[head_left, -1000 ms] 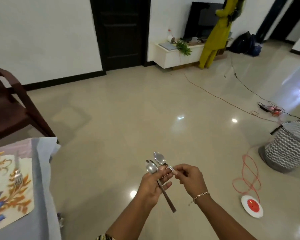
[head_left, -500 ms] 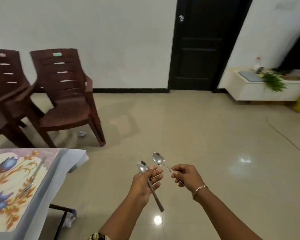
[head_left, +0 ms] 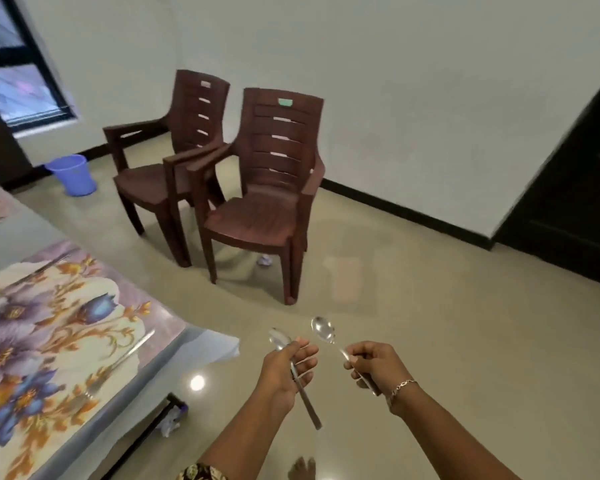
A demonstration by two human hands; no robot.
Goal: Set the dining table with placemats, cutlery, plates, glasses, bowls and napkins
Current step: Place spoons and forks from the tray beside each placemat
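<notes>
Tiled room: placemat (head_left: 45, 341) with fork (head_left: 118, 365) laid left of fingers; left hand (head_left: 284, 368) and right hand (head_left: 374, 367) each closed around one spoon; plates, glasses unseen.

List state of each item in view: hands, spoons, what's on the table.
left hand: shut on a spoon, over the floor
left spoon: held, bowl up
right hand: shut on a spoon
right spoon: held, bowl up, apart from the other
near placemat: flat on the table
fork: lying on the near placemat's right side
knife: lying at its far edge
chairs: empty, side by side
</notes>
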